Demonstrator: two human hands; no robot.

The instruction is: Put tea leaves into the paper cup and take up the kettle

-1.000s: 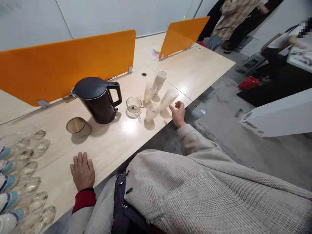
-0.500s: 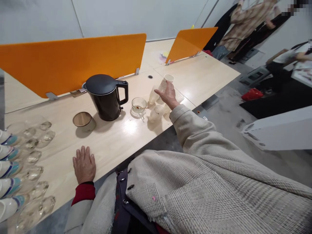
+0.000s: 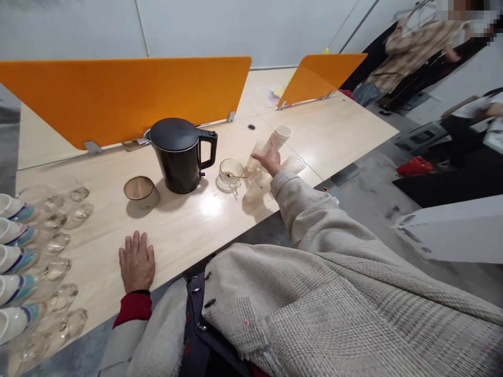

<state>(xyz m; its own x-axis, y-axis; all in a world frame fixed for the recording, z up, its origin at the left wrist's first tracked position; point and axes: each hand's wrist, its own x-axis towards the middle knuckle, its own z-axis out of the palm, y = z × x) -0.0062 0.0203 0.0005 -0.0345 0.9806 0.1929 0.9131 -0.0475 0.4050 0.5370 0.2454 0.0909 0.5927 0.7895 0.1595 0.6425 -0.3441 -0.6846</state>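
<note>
My left hand [image 3: 137,263] lies flat on the wooden table [image 3: 188,230] near its front edge, fingers spread, holding nothing. Farther right, my right hand [image 3: 271,159] is wrapped around a tilted stack of translucent plastic cups [image 3: 280,137]; its fingers are partly hidden. More clear cups [image 3: 257,187] lie just below that hand, and another ribbed clear cup [image 3: 295,163] is to its right. A glass cup [image 3: 231,170] holding a thin stick and some dark bits stands left of the right hand. Next to it is a black electric kettle [image 3: 176,157].
A small round container [image 3: 141,192] with a wood-coloured top stands left of the kettle. Rows of glass and white-blue cups [image 3: 23,256] line the left side. Orange dividers [image 3: 157,99] rise behind. People [image 3: 416,52] and a white box [image 3: 456,230] are at the right.
The view has shifted slightly, so the table things sit a little farther right. My right hand still grips the cup stack, and my left hand stays flat on the table.
</note>
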